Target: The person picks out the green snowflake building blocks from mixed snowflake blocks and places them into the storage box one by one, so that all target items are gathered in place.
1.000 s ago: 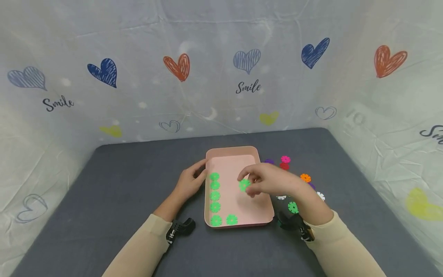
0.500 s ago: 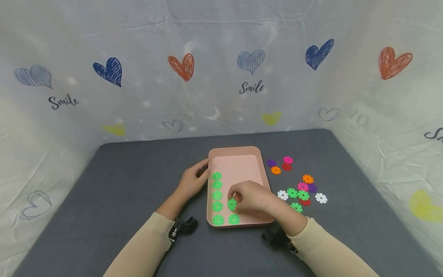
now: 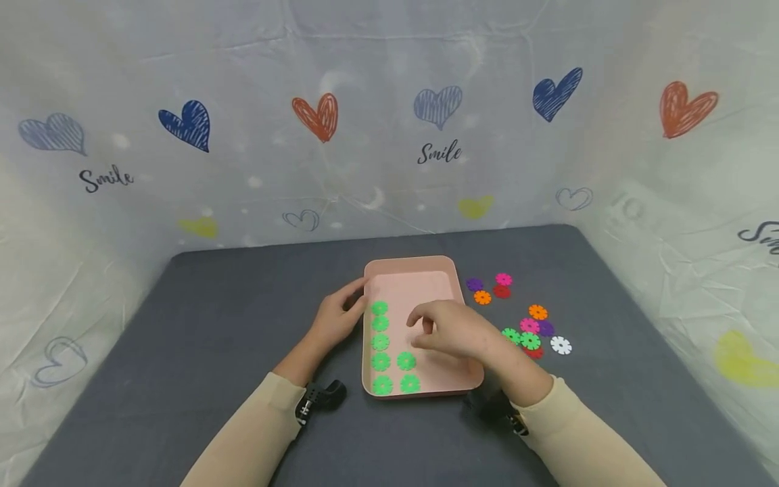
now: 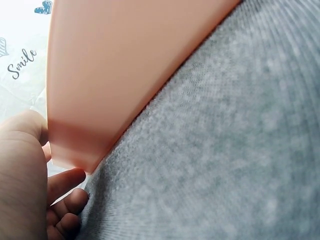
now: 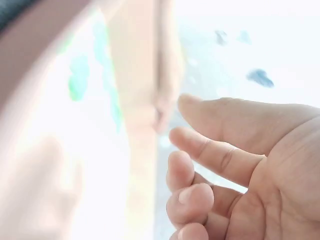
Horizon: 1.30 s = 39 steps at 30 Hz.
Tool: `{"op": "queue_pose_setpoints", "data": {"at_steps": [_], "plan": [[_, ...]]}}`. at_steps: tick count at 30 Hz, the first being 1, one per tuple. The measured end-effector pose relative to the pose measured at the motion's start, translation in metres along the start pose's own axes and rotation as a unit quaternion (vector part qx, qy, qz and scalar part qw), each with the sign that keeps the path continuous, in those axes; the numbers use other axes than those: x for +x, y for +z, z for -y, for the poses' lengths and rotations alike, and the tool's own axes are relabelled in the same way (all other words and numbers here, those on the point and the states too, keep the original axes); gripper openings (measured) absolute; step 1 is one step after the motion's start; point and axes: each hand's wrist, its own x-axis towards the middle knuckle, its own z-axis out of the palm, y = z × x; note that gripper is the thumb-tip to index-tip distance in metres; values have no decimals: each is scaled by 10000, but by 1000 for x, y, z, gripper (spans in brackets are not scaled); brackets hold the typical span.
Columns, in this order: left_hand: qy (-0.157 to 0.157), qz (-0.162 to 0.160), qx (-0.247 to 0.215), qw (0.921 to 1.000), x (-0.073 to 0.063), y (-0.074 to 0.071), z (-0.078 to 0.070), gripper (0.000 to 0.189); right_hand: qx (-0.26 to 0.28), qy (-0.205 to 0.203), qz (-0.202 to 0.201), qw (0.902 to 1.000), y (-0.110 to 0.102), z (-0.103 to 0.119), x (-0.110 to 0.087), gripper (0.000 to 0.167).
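Over the pink tray (image 3: 426,284) in the head view hovers my right hand (image 3: 453,328), its thumb and index finger apart with nothing between them. The right wrist view shows the same hand (image 5: 250,165) with loosely bent fingers. Just left of it, a green flower-shaped disc (image 3: 406,361) lies above another green disc (image 3: 410,384). A column of several green discs (image 3: 380,342) runs along the tray's left side. My left hand (image 3: 335,318) touches the tray's left rim with thumb and index finger; in the left wrist view its fingers (image 4: 70,181) meet the tray's outer wall (image 4: 110,90).
Right of the tray, loose discs lie on the dark grey cloth (image 3: 255,311): a purple disc (image 3: 475,285), an orange disc (image 3: 538,312), a white disc (image 3: 561,345), green, pink and red ones, some overlapping. A white curtain with printed hearts (image 3: 316,116) surrounds the table.
My right hand brought a green disc left and down into the tray, set it above the lower right disc, then let go and lifted slightly up. My left hand stayed at the rim.
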Motion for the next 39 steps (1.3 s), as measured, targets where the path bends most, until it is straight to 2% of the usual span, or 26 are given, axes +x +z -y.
{"op": "queue_pose_setpoints", "data": {"at_steps": [5, 10, 16, 18, 23, 26, 28, 31, 34, 36, 39], "plan": [[16, -37, -16, 10000, -1, -1, 2, 46, -4, 145, -228, 9996, -32, -21, -17, 22], [3, -37, 9, 10000, 0, -2, 4, 46, -405, 372, -118, 9984, -52, -57, -34, 21], [-6, -85, -8, 10000, -1, -2, 4, 46, -1164, 703, 81, 9907, -54, -95, -45, 28], [-12, -62, -6, 10000, -1, -1, 4, 46, -1245, 854, 99, 9885, -52, -103, -47, 28], [-15, 69, -13, 10000, 0, 1, 2, 47, -1222, 1136, -21, 9860, -46, -112, -49, 15], [-8, 129, 3, 9999, 0, 1, 2, 48, -1156, 1069, -204, 9873, -48, -107, -49, 15], [9, 121, -1, 9999, 0, 2, 2, 48, -916, 1007, -313, 9902, -54, -97, -47, 13], [31, 98, -24, 9999, 0, 1, 2, 48, -52, 1019, -445, 9938, -66, -72, -44, 17], [10, 102, -13, 9999, -1, 0, 2, 47, 843, 980, -582, 9899, -71, -41, -39, 25], [-17, 103, -1, 9999, -1, 0, 2, 47, 1281, 857, -624, 9861, -67, -22, -36, 30], [-28, 130, 8, 9999, -1, 0, 1, 47, 1575, 469, -545, 9849, -49, -2, -30, 38]]}}
